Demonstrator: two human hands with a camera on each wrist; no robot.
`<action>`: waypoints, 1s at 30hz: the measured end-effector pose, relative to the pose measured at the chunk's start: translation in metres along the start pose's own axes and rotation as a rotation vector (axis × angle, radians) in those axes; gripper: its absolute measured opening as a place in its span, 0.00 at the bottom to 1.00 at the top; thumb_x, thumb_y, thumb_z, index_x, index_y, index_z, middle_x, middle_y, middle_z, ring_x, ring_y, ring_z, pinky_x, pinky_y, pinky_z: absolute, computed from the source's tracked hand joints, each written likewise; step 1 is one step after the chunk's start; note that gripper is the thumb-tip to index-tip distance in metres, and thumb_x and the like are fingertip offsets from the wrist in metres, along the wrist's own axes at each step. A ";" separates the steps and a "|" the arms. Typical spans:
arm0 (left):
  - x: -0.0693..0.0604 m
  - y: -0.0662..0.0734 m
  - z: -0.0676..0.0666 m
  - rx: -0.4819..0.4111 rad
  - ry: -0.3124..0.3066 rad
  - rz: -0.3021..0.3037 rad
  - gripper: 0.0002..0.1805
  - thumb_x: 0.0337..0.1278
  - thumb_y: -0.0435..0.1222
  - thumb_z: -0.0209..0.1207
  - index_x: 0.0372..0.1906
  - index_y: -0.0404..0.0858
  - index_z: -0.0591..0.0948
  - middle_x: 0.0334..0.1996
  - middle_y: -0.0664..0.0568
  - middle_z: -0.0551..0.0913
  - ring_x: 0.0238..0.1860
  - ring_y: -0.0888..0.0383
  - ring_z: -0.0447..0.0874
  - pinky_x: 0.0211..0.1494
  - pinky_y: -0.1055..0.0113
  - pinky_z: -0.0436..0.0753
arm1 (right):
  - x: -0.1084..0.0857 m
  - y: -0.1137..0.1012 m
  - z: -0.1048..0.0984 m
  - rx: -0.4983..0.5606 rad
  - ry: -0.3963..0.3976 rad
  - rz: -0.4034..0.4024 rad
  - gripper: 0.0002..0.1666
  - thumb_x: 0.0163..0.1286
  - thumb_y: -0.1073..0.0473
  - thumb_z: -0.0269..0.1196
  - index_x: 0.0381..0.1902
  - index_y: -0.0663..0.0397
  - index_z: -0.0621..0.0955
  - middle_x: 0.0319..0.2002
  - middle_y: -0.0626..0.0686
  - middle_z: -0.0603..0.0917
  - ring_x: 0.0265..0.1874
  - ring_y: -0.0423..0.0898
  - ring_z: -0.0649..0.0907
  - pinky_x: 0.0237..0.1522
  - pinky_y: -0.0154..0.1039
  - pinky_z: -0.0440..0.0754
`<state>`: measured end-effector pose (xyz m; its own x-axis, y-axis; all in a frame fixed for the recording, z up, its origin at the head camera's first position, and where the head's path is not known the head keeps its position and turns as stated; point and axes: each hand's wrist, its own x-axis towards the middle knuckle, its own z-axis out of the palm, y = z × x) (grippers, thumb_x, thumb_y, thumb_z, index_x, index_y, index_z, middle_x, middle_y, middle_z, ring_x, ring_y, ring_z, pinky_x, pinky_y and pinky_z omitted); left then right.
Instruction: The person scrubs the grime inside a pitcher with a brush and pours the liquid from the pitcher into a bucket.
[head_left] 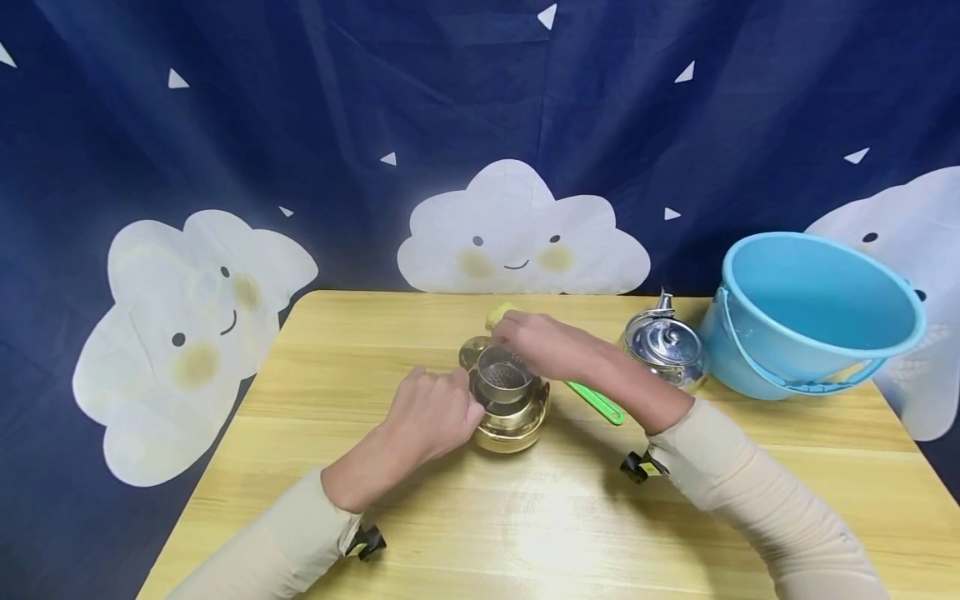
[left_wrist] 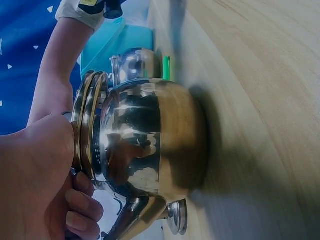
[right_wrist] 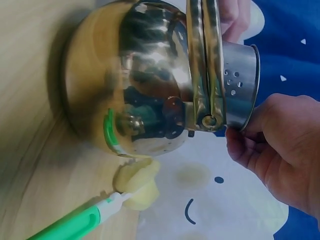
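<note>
A shiny gold-toned metal teapot stands upright on the table, its double handle folded down by the mouth. My left hand is at the teapot's left side, fingers curled at the handle. A perforated metal strainer sits partly raised out of the mouth. At its rim, the thumb and fingers of my right hand pinch it. Behind the pot lies a round metal lid. A sponge brush with a green handle and a yellow head lies beyond my right hand.
To the right stands a silver teapot with its lid on, close against a large light-blue bucket. The wooden table ends at a dark blue curtain with cloud prints.
</note>
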<state>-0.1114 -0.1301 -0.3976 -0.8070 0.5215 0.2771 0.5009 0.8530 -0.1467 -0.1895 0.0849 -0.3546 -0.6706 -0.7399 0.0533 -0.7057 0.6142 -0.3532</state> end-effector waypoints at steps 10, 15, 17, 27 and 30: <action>0.001 0.001 -0.001 0.002 -0.009 0.001 0.20 0.61 0.43 0.55 0.16 0.47 0.62 0.13 0.59 0.60 0.14 0.61 0.54 0.24 0.67 0.57 | -0.004 0.011 -0.009 0.033 0.081 0.011 0.11 0.76 0.67 0.58 0.49 0.57 0.85 0.47 0.54 0.86 0.48 0.48 0.87 0.51 0.40 0.87; 0.001 0.001 -0.002 0.005 0.003 0.007 0.19 0.61 0.43 0.53 0.16 0.47 0.63 0.13 0.59 0.60 0.14 0.61 0.54 0.24 0.67 0.57 | -0.007 0.019 -0.013 0.056 0.122 0.027 0.10 0.75 0.68 0.59 0.46 0.57 0.86 0.46 0.54 0.87 0.49 0.50 0.87 0.53 0.43 0.87; 0.001 0.001 -0.001 0.002 0.006 0.006 0.19 0.61 0.43 0.52 0.16 0.47 0.63 0.13 0.59 0.60 0.14 0.61 0.54 0.24 0.67 0.57 | -0.008 0.023 -0.014 0.054 0.142 0.021 0.09 0.74 0.69 0.59 0.45 0.57 0.86 0.45 0.55 0.87 0.48 0.50 0.87 0.52 0.44 0.87; 0.002 0.001 -0.001 0.004 -0.009 0.006 0.19 0.62 0.43 0.52 0.16 0.47 0.62 0.13 0.59 0.59 0.14 0.61 0.54 0.23 0.67 0.57 | -0.007 0.054 -0.012 0.017 0.209 0.025 0.08 0.70 0.73 0.61 0.42 0.61 0.86 0.42 0.57 0.89 0.45 0.53 0.88 0.50 0.46 0.87; 0.003 0.002 -0.001 -0.004 -0.015 0.003 0.18 0.61 0.43 0.50 0.16 0.47 0.62 0.13 0.58 0.60 0.14 0.60 0.55 0.23 0.66 0.57 | -0.007 0.063 -0.011 0.014 0.216 0.044 0.08 0.69 0.73 0.61 0.41 0.61 0.86 0.40 0.57 0.89 0.44 0.54 0.88 0.49 0.47 0.87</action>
<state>-0.1122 -0.1271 -0.3960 -0.8102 0.5242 0.2624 0.5043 0.8515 -0.1439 -0.2321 0.1318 -0.3670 -0.7354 -0.6354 0.2354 -0.6721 0.6399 -0.3725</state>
